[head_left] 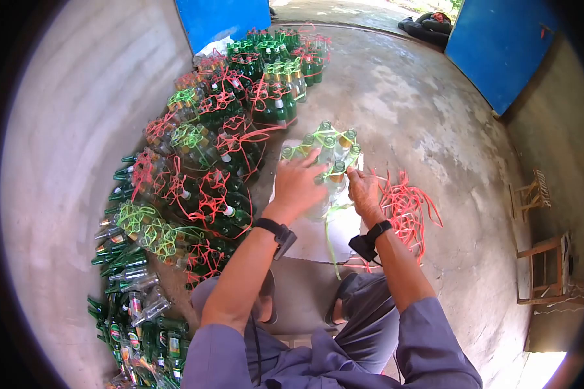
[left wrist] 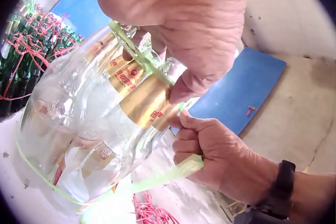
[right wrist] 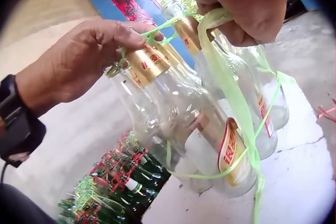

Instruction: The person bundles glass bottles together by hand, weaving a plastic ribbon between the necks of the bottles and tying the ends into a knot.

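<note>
A cluster of clear glass bottles [right wrist: 184, 113] with gold neck foil stands upright on a white board [head_left: 308, 240], bound round the sides and necks by a green plastic strap [right wrist: 239, 103]. My left hand [head_left: 298, 185] lies over the near left of the cluster, its thumb and fingers pinching the strap at a gold-foiled neck [left wrist: 149, 100]. At the right side of the necks, my right hand [head_left: 365, 191] grips the strap with curled fingers. A free tail of the strap [left wrist: 170, 176] sticks out from below that fist.
Many green and clear bottles bundled with red and green straps [head_left: 224, 194] stand along the left. Loose bottles [head_left: 143, 324] lie stacked nearer me. A heap of red strap [head_left: 405, 214] lies right of the board. Wooden stools [head_left: 544, 269] stand by the right wall.
</note>
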The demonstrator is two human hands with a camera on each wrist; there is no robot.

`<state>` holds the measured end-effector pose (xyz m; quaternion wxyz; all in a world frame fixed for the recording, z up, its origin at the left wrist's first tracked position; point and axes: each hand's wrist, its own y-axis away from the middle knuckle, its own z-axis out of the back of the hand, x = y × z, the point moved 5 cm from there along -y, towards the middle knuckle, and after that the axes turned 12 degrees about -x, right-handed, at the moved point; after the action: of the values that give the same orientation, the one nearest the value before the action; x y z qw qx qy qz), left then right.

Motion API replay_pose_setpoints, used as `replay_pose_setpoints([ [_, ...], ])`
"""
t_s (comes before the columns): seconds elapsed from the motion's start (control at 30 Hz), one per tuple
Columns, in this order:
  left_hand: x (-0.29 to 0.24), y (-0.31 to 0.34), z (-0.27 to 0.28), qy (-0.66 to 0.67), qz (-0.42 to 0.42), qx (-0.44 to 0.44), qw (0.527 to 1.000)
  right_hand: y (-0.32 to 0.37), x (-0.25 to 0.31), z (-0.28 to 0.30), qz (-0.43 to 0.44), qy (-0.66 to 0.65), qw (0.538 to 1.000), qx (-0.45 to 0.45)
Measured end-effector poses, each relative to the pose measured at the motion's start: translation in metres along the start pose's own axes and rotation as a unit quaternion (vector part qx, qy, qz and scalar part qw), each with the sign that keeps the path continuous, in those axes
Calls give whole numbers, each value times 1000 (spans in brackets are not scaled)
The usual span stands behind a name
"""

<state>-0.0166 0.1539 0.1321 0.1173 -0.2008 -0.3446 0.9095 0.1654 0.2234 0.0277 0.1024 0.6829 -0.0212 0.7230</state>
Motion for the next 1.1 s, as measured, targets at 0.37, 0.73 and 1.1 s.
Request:
replay_pose_setpoints([
  [0.37,18,0,8,46,-36,72,996,36,18,5,65,19,998,6],
  [0.73,3,9,8,8,14,45,999,29,10,2,126,32,991,36],
  [1.1,-26,-39,10,45,-9,92,995,14,-3,-3,167,203,964,-47],
])
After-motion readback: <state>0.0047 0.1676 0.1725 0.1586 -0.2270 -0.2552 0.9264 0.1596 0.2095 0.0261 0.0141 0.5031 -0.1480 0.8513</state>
